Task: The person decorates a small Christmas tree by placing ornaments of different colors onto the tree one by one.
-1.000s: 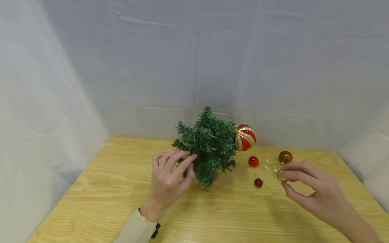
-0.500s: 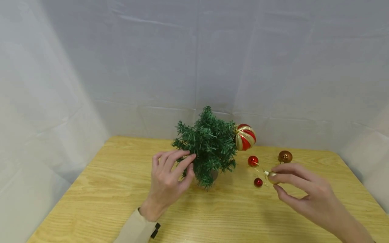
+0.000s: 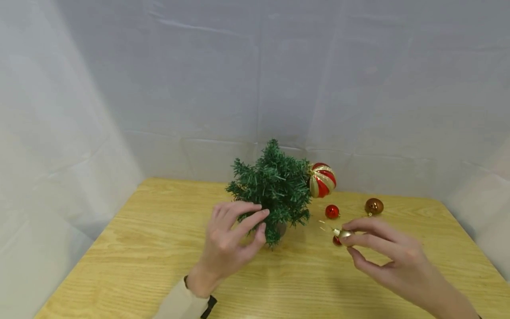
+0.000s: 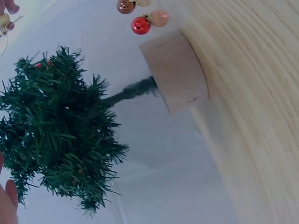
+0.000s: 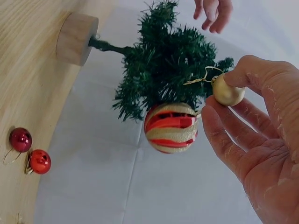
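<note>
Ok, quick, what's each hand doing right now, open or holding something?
Left hand: open, close to the green tree, holding nothing that shows.
Right hand: closed, pinching the gold ball ornament.

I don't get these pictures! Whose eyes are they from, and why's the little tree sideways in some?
You're seeing a person's two bare hands. One view comes from a camera on the head, looking down; the others come from tilted wrist cameras, so the tree looks sideways. It stands upright on the table, with a striped ball on its side. A bright red ball, a dark red ball and a brown ball lie nearby. The right hand pinches a small gold ball; the left hand is by the tree, holding nothing we can see.
</note>
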`<state>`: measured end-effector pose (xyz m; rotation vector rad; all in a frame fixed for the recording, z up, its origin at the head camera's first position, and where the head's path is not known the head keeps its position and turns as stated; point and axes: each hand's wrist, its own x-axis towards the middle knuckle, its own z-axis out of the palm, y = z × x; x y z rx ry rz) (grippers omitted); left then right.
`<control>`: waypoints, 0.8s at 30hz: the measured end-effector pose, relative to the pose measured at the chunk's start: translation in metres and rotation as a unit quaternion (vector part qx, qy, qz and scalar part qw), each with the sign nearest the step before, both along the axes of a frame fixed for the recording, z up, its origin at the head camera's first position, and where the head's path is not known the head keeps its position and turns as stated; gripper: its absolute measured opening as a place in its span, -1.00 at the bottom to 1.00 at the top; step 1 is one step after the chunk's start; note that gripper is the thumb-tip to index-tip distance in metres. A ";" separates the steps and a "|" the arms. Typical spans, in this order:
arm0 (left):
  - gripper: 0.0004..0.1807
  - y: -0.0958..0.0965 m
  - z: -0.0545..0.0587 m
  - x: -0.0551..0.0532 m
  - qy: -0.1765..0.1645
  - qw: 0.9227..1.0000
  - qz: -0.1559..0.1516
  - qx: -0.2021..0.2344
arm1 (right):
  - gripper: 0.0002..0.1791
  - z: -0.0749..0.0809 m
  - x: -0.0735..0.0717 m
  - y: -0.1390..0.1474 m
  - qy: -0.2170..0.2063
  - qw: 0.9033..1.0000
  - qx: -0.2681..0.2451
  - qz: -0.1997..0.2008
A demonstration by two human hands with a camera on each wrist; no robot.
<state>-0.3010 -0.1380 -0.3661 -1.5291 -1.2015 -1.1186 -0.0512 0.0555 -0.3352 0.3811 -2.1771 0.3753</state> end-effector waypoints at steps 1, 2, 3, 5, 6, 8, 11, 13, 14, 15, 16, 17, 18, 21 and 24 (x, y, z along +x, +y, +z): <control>-0.76 0.000 0.000 0.001 0.002 1.000 -0.002 -0.003 | -0.74 -0.001 0.000 -0.001 -0.004 1.000 -0.002 0.003; -0.76 0.000 0.001 0.002 0.004 1.000 -0.003 -0.008 | -0.75 -0.001 -0.001 -0.002 -0.007 1.000 -0.004 0.007; -0.77 0.001 0.001 0.003 0.006 1.000 -0.003 -0.011 | -0.76 -0.001 -0.001 -0.003 -0.009 1.000 -0.006 0.015; -0.77 0.001 0.001 0.005 0.009 1.000 -0.004 -0.018 | -0.77 -0.001 -0.003 -0.005 -0.010 0.999 -0.010 0.030; -0.77 0.001 0.001 0.006 0.010 1.000 -0.003 -0.022 | -0.77 -0.001 -0.004 -0.007 -0.008 0.999 -0.010 0.038; -0.77 0.001 0.000 0.007 0.013 1.000 -0.001 -0.028 | -0.78 -0.001 -0.006 -0.009 -0.005 0.998 -0.010 0.055; -0.76 0.001 0.000 0.009 0.019 0.999 0.003 -0.033 | -0.79 -0.001 -0.008 -0.012 -0.001 0.998 -0.009 0.070; -0.75 0.002 0.001 0.010 0.025 0.999 0.005 -0.035 | -0.79 -0.001 -0.010 -0.013 -0.001 0.997 -0.008 0.073; -0.75 0.002 0.001 0.010 0.027 0.999 0.003 -0.036 | -0.79 -0.001 -0.010 -0.014 -0.003 0.997 -0.007 0.071; -0.75 0.003 0.001 0.011 0.030 0.999 0.001 -0.035 | -0.79 -0.002 -0.010 -0.014 -0.003 0.997 -0.007 0.071; -0.75 0.003 0.001 0.012 0.032 0.999 -0.001 -0.036 | -0.79 -0.002 -0.011 -0.015 -0.005 0.997 -0.007 0.071; -0.75 0.004 0.001 0.013 0.033 0.999 -0.003 -0.036 | -0.79 -0.002 -0.011 -0.015 -0.005 0.997 -0.006 0.071; -0.75 0.004 0.001 0.013 0.034 0.999 -0.006 -0.036 | -0.79 -0.002 -0.012 -0.016 -0.005 0.997 -0.006 0.073; -0.75 0.006 0.001 0.016 0.034 0.999 -0.013 -0.038 | -0.79 -0.003 -0.013 -0.017 -0.003 0.997 -0.006 0.078; -0.75 0.008 0.001 0.019 0.033 0.998 -0.013 -0.043 | -0.80 -0.003 -0.015 -0.018 -0.003 0.997 -0.006 0.082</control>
